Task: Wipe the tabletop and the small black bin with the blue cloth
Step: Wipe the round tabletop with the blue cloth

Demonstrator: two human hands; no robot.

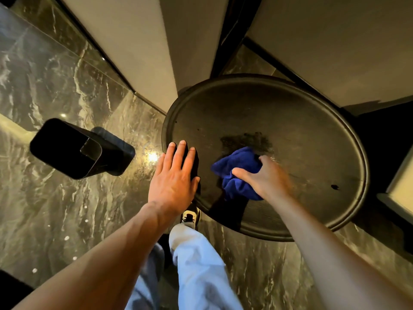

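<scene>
The right hand bunches the soft blue cloth on the tabletop. The left hand lies spread at its nine o'clock rim. The small black bin looks light; I'd grip its rim.

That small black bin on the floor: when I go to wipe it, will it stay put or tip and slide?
The small black bin looks open, hollow and thin-walled, so probably light. It stands on the polished marble floor, which shines, so it would likely slide under a sideways wipe. It seems taller than its base is wide, so a push near the rim may tip it; steadying it with the left hand seems wise.
</scene>
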